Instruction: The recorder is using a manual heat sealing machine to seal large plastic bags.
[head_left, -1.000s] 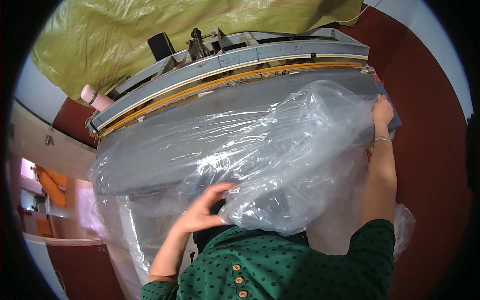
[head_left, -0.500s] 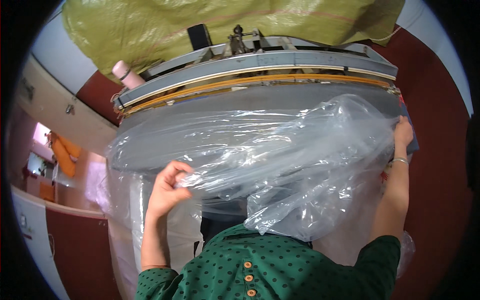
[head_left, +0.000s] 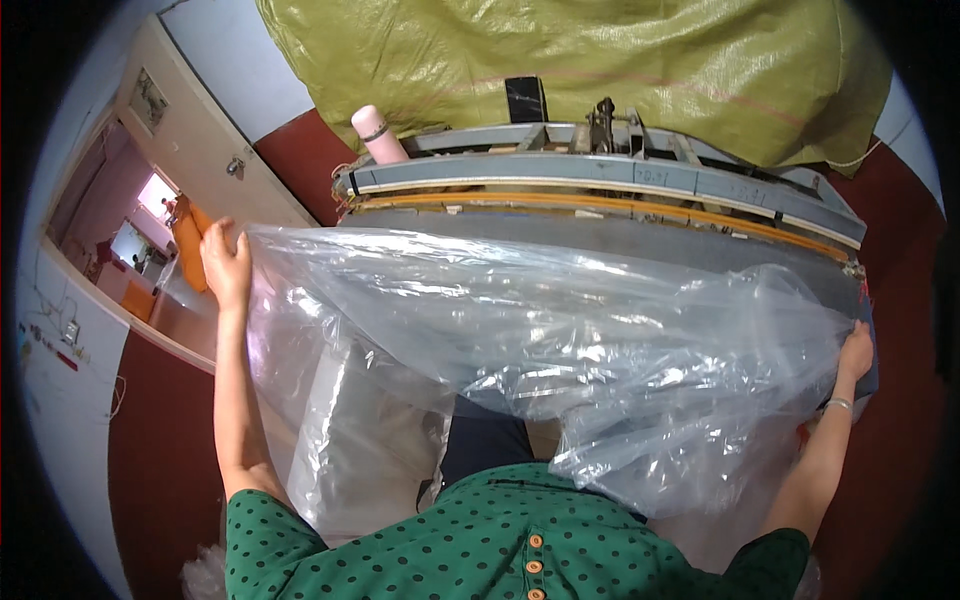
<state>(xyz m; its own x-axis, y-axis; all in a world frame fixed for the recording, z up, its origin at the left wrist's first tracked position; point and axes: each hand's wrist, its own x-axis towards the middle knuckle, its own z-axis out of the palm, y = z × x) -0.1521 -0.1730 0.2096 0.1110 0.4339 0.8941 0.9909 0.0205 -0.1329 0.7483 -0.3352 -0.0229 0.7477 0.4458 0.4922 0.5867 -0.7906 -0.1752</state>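
A large clear plastic sheet [head_left: 520,310] stretches across in front of me, wrinkled and shiny, over a grey work surface [head_left: 600,230]. Its upper left corner is pinched in my left hand [head_left: 228,268], raised out past the left end of the surface. At the far right end, my right hand [head_left: 856,352] is closed on the sheet's other edge; the fingertips are partly hidden. Between the two hands the top edge runs nearly straight, while the lower right part hangs in loose folds toward my lap.
Behind the surface stands a long metal-framed machine [head_left: 560,172] with an orange strip [head_left: 640,207]. A pink flask [head_left: 380,134] and a dark phone [head_left: 525,100] are on it. More clear plastic [head_left: 345,430] lies at lower left. A yellow-green woven sheet [head_left: 700,70] hangs behind; a door [head_left: 200,120] stands left.
My left hand has swung out left and up, now gripping the sheet's corner and drawing its edge straight. My right hand still holds the right edge. The view has shifted left.
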